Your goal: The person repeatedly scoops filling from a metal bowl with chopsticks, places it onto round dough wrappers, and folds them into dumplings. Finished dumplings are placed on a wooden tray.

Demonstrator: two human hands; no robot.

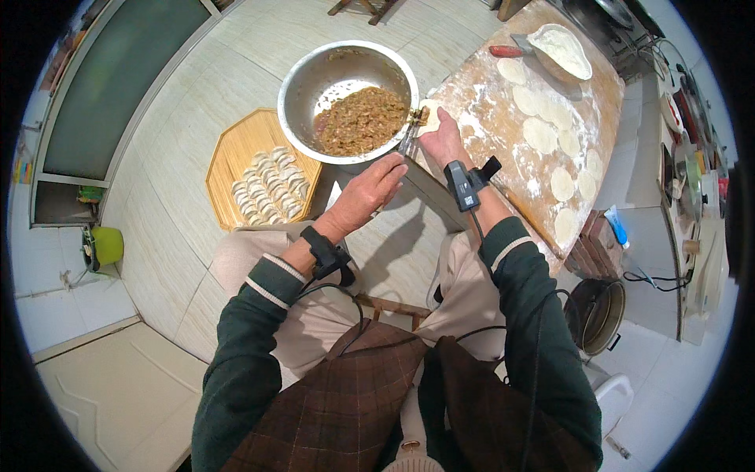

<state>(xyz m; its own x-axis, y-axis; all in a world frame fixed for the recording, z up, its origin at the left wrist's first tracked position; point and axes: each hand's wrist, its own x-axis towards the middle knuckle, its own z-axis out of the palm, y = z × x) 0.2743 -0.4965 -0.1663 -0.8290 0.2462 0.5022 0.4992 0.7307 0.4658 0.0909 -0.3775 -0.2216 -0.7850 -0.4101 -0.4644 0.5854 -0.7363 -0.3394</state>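
Observation:
My left hand (364,194) is closed around a metal utensil (407,141), which looks like a fork; its end carries a bit of filling (420,116). That filling is at a round dough wrapper (430,121), held by my right hand (443,138) at the bowl's right rim. Chopped filling (368,121) lies in the large metal bowl (285,97). Rows of folded dumplings (271,187) rest on an octagonal wooden tray (227,156) to the left. Several flat wrappers (540,135) lie on the floured wooden board (489,118) to the right.
On the board's far end are a bowl of flour (560,53) and a red-handled tool (506,52). A rolling pin (531,218) lies along its near edge. Below right stands a metal pot (596,318). Cables (354,295) run from the wrist devices across my lap.

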